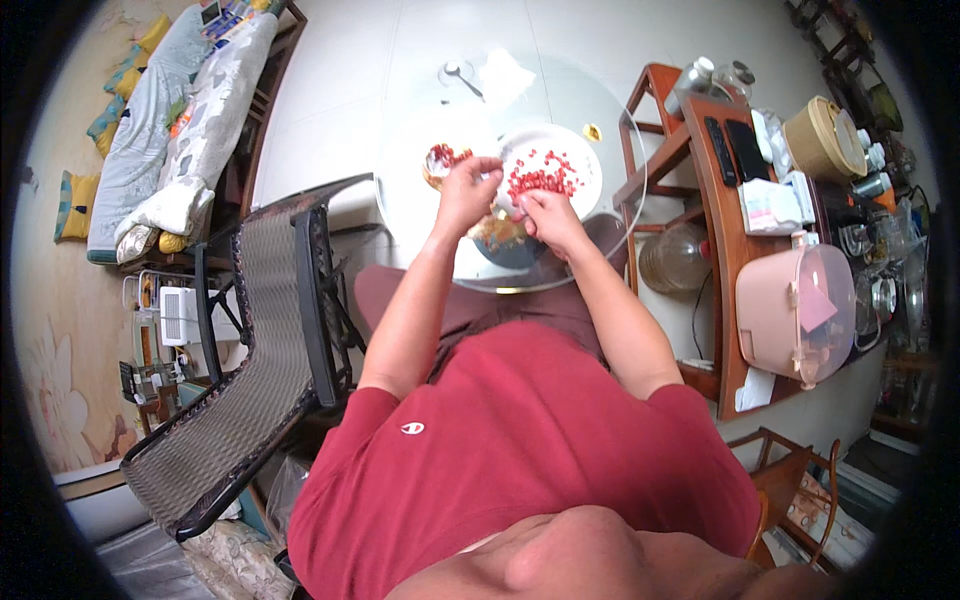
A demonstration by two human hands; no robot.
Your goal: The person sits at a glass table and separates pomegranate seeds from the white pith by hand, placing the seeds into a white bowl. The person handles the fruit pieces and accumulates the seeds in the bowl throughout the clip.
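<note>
A round glass table (609,247) stands before me, bearing a white plate (589,146) with loose red pomegranate seeds (544,180) gathered mostly on its near side. My left hand (471,191) is over the table, fingers curled, left of the plate. Just beyond its knuckles lies an opened piece of pomegranate (436,166) with seeds showing. At the plate's near edge is my right hand (551,217), its fingers bent close to the seeds. Whether either hand pinches something small is too unclear to see. Below and between the hands appear pieces of pomegranate peel (496,231).
Farther back on the glass are a spoon (463,79), a crumpled white tissue (504,76) and a yellowish scrap (592,133). A reclining chair (274,300) stands to the left. On the right, a wooden table (731,300) holds a pink lidded box (772,315) and several containers.
</note>
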